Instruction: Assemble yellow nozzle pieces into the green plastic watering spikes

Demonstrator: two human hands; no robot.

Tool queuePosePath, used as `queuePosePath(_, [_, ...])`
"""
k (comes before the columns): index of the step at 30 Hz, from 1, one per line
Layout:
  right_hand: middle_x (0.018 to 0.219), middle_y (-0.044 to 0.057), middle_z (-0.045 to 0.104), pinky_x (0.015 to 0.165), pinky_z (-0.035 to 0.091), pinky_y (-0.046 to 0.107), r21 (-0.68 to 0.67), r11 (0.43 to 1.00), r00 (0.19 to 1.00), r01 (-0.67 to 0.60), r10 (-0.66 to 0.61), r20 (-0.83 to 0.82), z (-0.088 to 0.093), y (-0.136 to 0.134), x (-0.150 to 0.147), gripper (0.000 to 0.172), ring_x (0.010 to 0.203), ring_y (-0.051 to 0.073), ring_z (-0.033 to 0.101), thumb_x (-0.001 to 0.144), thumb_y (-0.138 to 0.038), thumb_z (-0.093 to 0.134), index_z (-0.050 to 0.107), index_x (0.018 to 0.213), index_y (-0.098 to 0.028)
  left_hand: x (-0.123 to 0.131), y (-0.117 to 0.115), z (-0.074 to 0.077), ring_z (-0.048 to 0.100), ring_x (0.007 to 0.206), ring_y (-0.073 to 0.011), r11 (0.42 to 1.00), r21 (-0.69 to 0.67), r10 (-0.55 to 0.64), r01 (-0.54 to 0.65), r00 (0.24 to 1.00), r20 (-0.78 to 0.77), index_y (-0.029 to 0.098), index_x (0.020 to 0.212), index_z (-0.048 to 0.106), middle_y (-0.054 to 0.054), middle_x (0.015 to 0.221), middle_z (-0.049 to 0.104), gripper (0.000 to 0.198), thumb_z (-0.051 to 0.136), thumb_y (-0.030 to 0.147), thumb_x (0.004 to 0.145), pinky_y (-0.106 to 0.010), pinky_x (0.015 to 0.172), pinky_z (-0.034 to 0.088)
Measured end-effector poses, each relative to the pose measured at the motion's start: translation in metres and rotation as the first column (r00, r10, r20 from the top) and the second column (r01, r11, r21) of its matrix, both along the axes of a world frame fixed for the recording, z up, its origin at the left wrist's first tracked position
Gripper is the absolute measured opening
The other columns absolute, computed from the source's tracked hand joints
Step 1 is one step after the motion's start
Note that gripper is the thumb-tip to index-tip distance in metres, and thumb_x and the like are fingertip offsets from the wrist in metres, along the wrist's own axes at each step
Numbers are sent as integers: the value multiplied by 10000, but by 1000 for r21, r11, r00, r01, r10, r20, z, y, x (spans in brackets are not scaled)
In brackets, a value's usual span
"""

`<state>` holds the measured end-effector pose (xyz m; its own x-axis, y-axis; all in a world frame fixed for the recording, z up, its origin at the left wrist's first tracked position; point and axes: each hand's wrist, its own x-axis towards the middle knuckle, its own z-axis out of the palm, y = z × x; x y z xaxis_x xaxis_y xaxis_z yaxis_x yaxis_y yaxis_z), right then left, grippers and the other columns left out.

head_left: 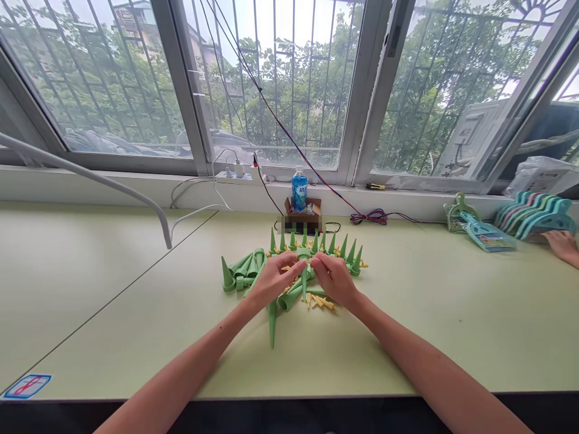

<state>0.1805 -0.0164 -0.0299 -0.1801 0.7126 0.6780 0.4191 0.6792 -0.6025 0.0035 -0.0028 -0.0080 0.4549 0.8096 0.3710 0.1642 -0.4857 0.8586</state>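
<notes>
Light-assembly workshop, looks like: I'm at a long bench point(452, 337), matching green spikes point(286, 301) and yellow pieces point(321, 302) between its front and back edges, power strip point(234, 176) behind, another person's hand point(562, 244) (not mine) to my right.

A blue bottle point(299, 191) stands in, perhaps behind, a brown box point(304, 217)

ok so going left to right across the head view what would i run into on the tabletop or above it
Number sticker → leftmost upright green spike → left hand → green spike between the hands → right hand → green dustpan → another person's hand
</notes>
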Motion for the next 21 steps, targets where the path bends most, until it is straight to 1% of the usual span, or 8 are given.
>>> queuePosePath(1, [556,-37,379,517,288,237,-22,1000,1000,-4,4,-22,-1,0,0,409,510,97,333,981,-393,365,371,622,-198,1,0,-1,493,608,-93,1000,25,-2,2,1000,6,162,695,521,17,729,454,350,581,475,841,-206,517,433])
queuePosePath(3, [525,-36,383,498,289,238,-75,997,997,-13,7,-80,-3,1,-2,438,484,96,345,986,-416,342,362,606,-200,2,-1,-3,529,718,-110,993,116,10,-10,1000,3,170,814,571,-9,847,483,266,630,429,818,-209,573,478])
queuePosePath(5, [496,-32,396,478,288,239,-120,993,993,-13,-2,-120,-3,0,-4,473,461,95,355,988,-442,326,380,586,-199,4,-2,-5,535,779,-116,978,210,19,-14,1000,-23,190,954,593,-31,950,502,231,629,383,831,-216,621,505])
queuePosePath(7, [467,-28,397,463,281,242,-151,988,992,-2,-18,-128,-3,-1,-5,513,439,93,351,987,-464,315,389,555,-196,5,-3,-6,526,765,-108,962,274,20,-7,999,-44,209,1030,589,-39,990,514,227,606,350,853,-211,611,508])
queuePosePath(10, [445,-26,398,456,280,243,-165,986,993,9,-29,-118,-1,-2,-7,535,423,89,346,984,-473,320,386,532,-195,6,-2,-7,518,737,-102,946,324,35,-15,998,-57,218,1056,584,-42,995,527,217,597,314,861,-198,575,499])
queuePosePath(14, [464,-29,421,462,286,237,-154,988,992,8,-27,-122,-1,-2,-8,494,435,90,370,985,-462,331,404,577,-194,7,-1,-9,527,729,-103,941,333,91,-63,993,-71,210,1035,576,-43,995,536,178,570,276,870,-194,560,491])
queuePosePath(17, [479,-36,417,473,291,234,-152,988,990,20,-41,-132,-1,-1,-7,458,454,93,381,986,-457,335,394,612,-198,8,-1,-11,544,722,-105,949,299,125,-101,990,-59,196,1008,551,-43,983,560,160,561,269,866,-194,549,475])
queuePosePath(21, [511,-36,416,492,295,232,-138,990,991,37,-54,-125,-1,-1,-6,434,485,96,386,985,-440,347,377,626,-199,7,1,-13,554,708,-115,971,204,130,-121,991,-34,180,938,545,-17,838,581,125,530,292,884,-200,571,461])
